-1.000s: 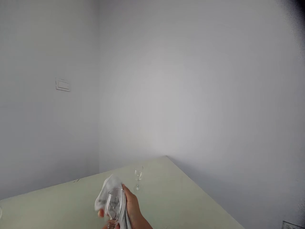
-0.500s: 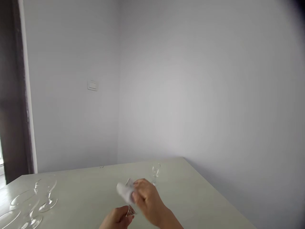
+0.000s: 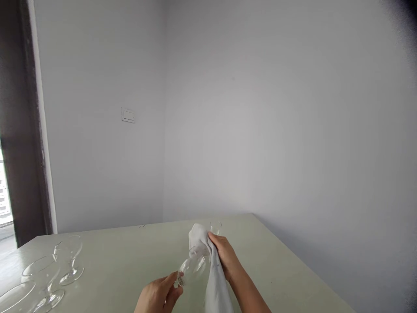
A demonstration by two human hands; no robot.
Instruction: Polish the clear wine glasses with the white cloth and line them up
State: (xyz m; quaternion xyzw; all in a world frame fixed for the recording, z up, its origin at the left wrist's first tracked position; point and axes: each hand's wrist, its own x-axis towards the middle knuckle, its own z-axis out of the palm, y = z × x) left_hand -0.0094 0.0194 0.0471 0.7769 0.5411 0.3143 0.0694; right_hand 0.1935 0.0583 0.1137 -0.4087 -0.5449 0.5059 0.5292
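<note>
The wine glass [image 3: 193, 267] now lies tilted between both hands, where half a second ago the cloth balled over it; the left hand [image 3: 158, 296] pinches its stem end, the right hand [image 3: 224, 256] clasps the white cloth [image 3: 213, 278] against the bowl's rim, fabric now hanging loose below, so wiping looks under way; another small glass [image 3: 215, 227] stands just beyond the right hand

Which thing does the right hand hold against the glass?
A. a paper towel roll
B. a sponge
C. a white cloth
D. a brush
C: the right hand presses a white cloth onto the bowl of the glass, which the left hand holds at its base.
</note>
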